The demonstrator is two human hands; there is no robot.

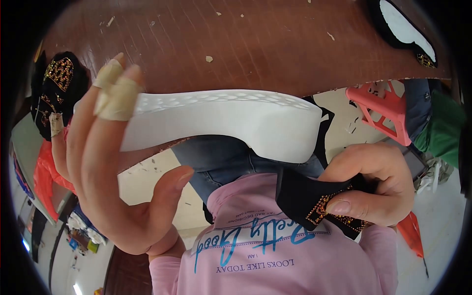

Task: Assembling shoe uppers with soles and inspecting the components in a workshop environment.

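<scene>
Right hand [393,182], on near side of smooth brown bench [265,54], pinching black fabric strap with gold-orange beads [300,196]. Left hand [105,187], by bench's near edge, leaving thumb apart from tape-wrapped fingers, overlapping white curved wedge-shaped sole [221,120]; contact unclear. Sole extending along bench's near edge. Black-and-white shoe part [405,27] lying on bench's far right.

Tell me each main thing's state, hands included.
Left hand: open, taped
Right hand: closed on black beaded band
Black beaded band: bent, held
Brown tabletop: strewn with scraps
White sole: jutting past tabletop's edge
Black piece, far left: beaded side showing
Black-rimmed white piece, upper right: on tabletop
</scene>
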